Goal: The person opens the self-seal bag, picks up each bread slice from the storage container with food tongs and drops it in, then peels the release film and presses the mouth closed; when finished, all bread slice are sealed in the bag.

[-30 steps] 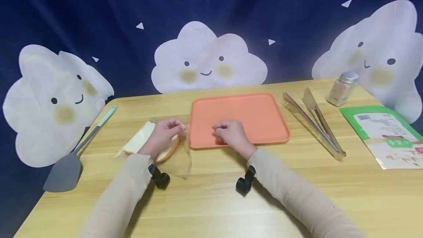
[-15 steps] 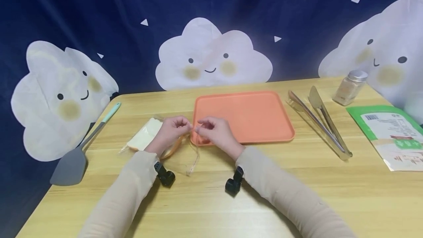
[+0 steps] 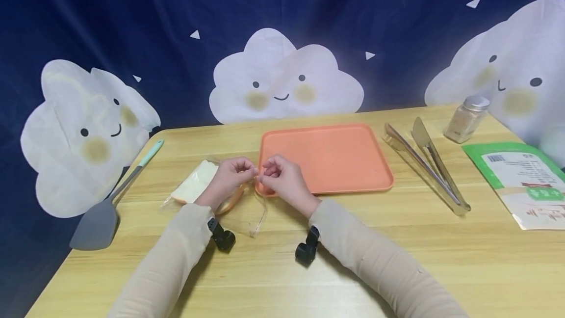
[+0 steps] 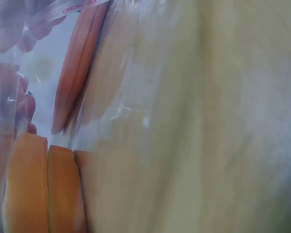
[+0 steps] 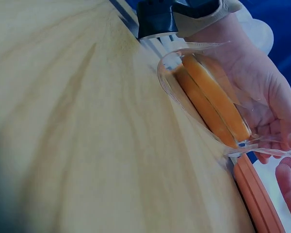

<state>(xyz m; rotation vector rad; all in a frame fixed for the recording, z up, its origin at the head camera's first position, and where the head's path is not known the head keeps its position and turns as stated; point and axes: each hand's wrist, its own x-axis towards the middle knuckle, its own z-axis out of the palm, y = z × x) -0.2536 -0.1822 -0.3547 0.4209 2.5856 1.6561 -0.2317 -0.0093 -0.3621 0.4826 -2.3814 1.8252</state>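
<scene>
A clear plastic zip bag (image 3: 260, 217) with bread slices (image 5: 216, 102) inside lies left of the orange tray (image 3: 326, 161). My left hand (image 3: 227, 178) pinches the bag's edge between thumb and fingers at the tray's left rim. Facing it, my right hand (image 3: 287, 180) pinches the same edge, fingertips meeting the left ones. A printed strip (image 4: 80, 7) runs along the bag's mouth in the left wrist view. Two crusts (image 4: 26, 179) show there through the film. Part of the bread is hidden behind my left forearm and hand.
Far left lies a grey spatula (image 3: 94, 225) with a mint handle. Metal tongs (image 3: 425, 171) lie right of the tray. Behind them stands a glass shaker jar (image 3: 467, 119) with a silver lid. A green and white pouch (image 3: 516, 180) lies at the right edge.
My right hand has moved left from over the tray to the bag's edge, meeting my left hand. The left hand keeps its pinch on the bag. The head view has shifted slightly.
</scene>
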